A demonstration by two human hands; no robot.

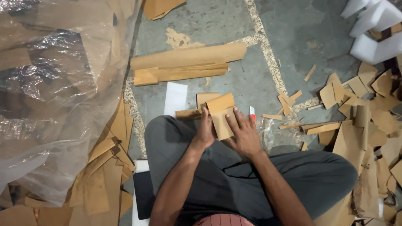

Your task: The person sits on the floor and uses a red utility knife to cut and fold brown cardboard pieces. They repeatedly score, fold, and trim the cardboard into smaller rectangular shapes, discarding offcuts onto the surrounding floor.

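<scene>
Left hand (205,130): grips the left edge of a small brown cardboard piece (222,115) over the person's knee
Right hand (244,133): fingers flat on that piece; pressing it
Floor (217,25): long cardboard strips (186,62); white sheet (175,99)

Grey concrete floor (217,25) under long cardboard strips (184,62), scattered scraps (360,96), white foam blocks (372,25).

Dim, even indoor light, soft shadows, glare on plastic sheet (46,83), wide-angle bending at edges, slight softness
</scene>
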